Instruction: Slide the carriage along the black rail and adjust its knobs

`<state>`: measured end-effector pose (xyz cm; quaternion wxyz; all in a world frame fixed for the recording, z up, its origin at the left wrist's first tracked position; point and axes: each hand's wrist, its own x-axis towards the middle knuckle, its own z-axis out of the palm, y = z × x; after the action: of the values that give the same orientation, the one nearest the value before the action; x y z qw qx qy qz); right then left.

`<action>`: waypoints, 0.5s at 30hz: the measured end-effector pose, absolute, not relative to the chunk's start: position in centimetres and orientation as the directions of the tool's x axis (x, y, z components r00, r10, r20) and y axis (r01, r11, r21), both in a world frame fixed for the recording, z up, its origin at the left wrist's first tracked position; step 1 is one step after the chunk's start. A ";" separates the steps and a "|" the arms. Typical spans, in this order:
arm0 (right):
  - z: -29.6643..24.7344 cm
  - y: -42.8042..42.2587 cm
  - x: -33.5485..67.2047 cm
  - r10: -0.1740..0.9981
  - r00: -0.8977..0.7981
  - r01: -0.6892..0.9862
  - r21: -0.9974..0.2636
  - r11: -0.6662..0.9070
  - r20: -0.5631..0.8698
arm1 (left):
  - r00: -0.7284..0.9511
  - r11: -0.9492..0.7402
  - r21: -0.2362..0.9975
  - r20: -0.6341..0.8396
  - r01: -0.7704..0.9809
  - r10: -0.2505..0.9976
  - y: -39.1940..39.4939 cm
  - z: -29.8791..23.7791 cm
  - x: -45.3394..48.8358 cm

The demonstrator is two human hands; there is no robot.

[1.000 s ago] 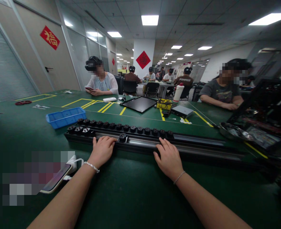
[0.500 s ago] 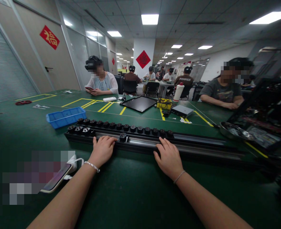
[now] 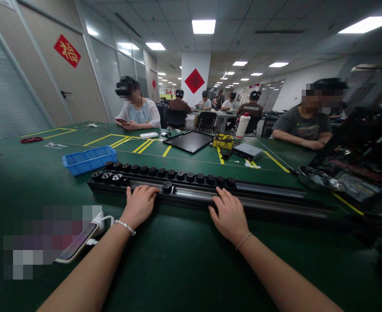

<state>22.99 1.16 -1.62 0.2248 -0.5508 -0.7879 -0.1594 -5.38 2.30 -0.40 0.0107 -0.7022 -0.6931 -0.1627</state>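
A long black rail (image 3: 269,200) lies across the green table (image 3: 184,255) in front of me, with a row of several small black sockets (image 3: 178,175) along its far side. My left hand (image 3: 139,206) rests on the rail's near edge, fingers curled over it, just left of a single black socket (image 3: 166,187) sitting in the track. My right hand (image 3: 229,213) lies on the rail further right, fingers stretched onto it. Both wrists wear thin bracelets.
A blue plastic tray (image 3: 89,159) stands behind the rail at left. A phone on a cable (image 3: 77,246) lies by my left forearm. Further back are a black panel (image 3: 191,141), a grey box (image 3: 247,151) and a metal bowl (image 3: 317,178). Seated people work at the far side.
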 end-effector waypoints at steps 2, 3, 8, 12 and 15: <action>-1.6 1.2 23.0 0.795 -0.293 0.939 0.003 0.344 0.530 | -0.014 -0.041 0.216 0.244 0.975 0.970 2.3 -0.5 -5.4; -1.6 1.2 23.0 0.796 -0.293 0.939 0.003 0.343 0.530 | -0.014 -0.042 0.222 0.244 0.974 0.970 2.3 -0.5 -5.4; -1.8 1.2 23.1 0.802 -0.287 0.941 -0.004 0.339 0.523 | -0.008 -0.049 0.222 0.250 0.974 0.968 2.3 -0.4 -5.4; -1.7 1.1 23.0 0.803 -0.290 0.940 -0.002 0.341 0.521 | 0.000 -0.050 0.213 0.229 0.976 0.973 2.2 -0.2 -5.3; -1.6 1.1 23.0 0.804 -0.290 0.941 -0.001 0.340 0.518 | 0.004 -0.054 0.223 0.220 0.973 0.976 2.0 0.1 -5.2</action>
<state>22.98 1.07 -1.59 0.2204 -0.5534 -0.7882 -0.1543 -5.22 2.05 0.07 -0.0035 -0.7085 -0.6877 -0.1584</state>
